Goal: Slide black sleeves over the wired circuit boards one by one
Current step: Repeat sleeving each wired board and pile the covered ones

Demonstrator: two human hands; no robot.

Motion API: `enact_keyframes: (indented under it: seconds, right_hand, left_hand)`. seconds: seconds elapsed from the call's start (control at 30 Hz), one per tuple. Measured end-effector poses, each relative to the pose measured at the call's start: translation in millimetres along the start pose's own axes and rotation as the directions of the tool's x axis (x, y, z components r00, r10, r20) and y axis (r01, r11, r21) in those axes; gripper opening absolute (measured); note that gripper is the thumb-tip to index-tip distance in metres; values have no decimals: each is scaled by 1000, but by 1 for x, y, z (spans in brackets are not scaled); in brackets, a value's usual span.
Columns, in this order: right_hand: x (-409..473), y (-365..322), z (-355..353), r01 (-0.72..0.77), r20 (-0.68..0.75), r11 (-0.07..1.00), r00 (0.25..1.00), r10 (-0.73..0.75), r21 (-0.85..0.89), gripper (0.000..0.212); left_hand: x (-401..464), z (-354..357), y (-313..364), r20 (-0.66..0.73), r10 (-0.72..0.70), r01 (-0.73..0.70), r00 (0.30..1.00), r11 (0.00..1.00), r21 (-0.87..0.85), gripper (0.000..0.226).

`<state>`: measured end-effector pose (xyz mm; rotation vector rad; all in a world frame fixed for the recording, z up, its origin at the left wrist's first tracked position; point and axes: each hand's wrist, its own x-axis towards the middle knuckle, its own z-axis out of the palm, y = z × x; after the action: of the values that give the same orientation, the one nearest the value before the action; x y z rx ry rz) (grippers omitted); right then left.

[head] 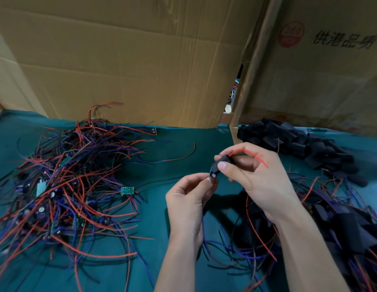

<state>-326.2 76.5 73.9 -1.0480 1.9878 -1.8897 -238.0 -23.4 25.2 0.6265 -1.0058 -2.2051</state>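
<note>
My right hand (257,175) pinches a black sleeve (222,163) between thumb and fingers above the green table. My left hand (188,192) pinches the lower end of a small circuit board (212,175) that sticks out of the sleeve's bottom. A red wire (251,154) comes out of the sleeve's top and arches over my right fingers. Blue and dark wires hang from my left hand. A pile of loose black sleeves (299,146) lies at the far right. A tangle of unsleeved wired boards (69,186) covers the left of the table.
A heap of sleeved boards with wires (335,224) lies at the near right under my right forearm. One green board (127,190) sits at the tangle's edge. Cardboard walls (141,60) close off the back. The green cloth (162,161) shows between the piles.
</note>
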Motion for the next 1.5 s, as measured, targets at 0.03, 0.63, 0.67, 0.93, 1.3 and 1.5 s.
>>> enact_keyframes:
  seconds: [0.03, 0.63, 0.67, 0.93, 1.3, 1.5]
  right_hand:
    - [0, 0, -1, 7, -2, 1000, 1000, -7, -20, 16]
    - [-1, 0, -7, -118, -15, 973, 993, 118, -201, 16]
    - [-2, -1, -6, -119, -7, 980, 993, 119, -162, 16]
    - [-4, -5, -9, -69, 77, 997, 994, 72, -38, 23]
    - [-4, 0, 1, -198, 94, 980, 975, 201, -37, 16]
    - [-4, -9, -2, -304, -28, 953, 952, 304, 12, 5]
  left_hand:
    - [0, 0, 0, -4, 9, -9, 1000, 1000, 17, 20]
    - [-3, -2, -5, 56, 36, -46, 998, 983, 176, 24]
    - [-3, -2, -4, 55, 21, -29, 998, 990, 137, 24]
    - [1, -4, 0, 49, -55, 60, 997, 993, -104, 25]
    - [2, -5, -5, 64, 39, -36, 997, 998, -50, 16]
    - [-4, -3, -6, 257, 46, -87, 965, 984, 153, 14]
